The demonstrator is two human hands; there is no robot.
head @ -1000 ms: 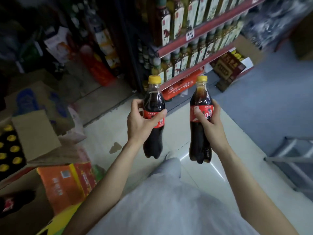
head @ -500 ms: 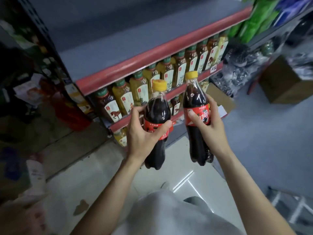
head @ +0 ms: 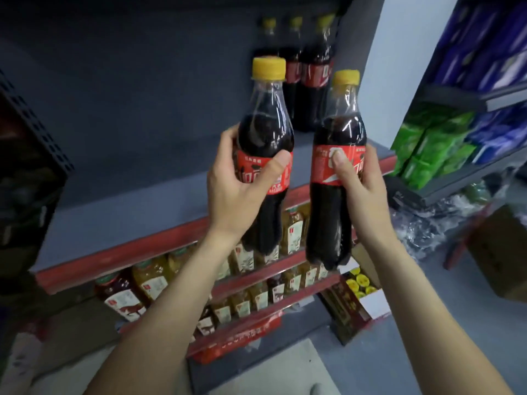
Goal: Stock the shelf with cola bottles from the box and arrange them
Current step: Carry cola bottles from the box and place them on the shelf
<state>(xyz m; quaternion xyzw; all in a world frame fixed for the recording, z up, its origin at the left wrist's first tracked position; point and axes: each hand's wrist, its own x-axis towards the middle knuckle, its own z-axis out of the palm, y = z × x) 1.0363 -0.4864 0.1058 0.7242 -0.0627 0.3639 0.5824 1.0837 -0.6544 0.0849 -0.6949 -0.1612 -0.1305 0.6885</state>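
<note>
My left hand [head: 236,192] grips a cola bottle [head: 263,129] with a yellow cap and red label, held upright. My right hand [head: 359,189] grips a second cola bottle [head: 336,129] of the same kind beside it. Both bottles hover in front of the red front edge of a grey shelf [head: 119,201]. At the back right of that shelf stand three cola bottles [head: 310,75] in a close group. The box is out of view.
Lower shelves hold rows of yellow and dark drink bottles [head: 148,283]. Green packs [head: 427,143] and blue packs [head: 490,52] fill the rack on the right. A carton of drinks [head: 356,303] and a brown box [head: 502,252] sit on the floor.
The view has risen from the floor and lower shelves to the grey shelf. Both hands have lifted their bottles up to the shelf's front edge.
</note>
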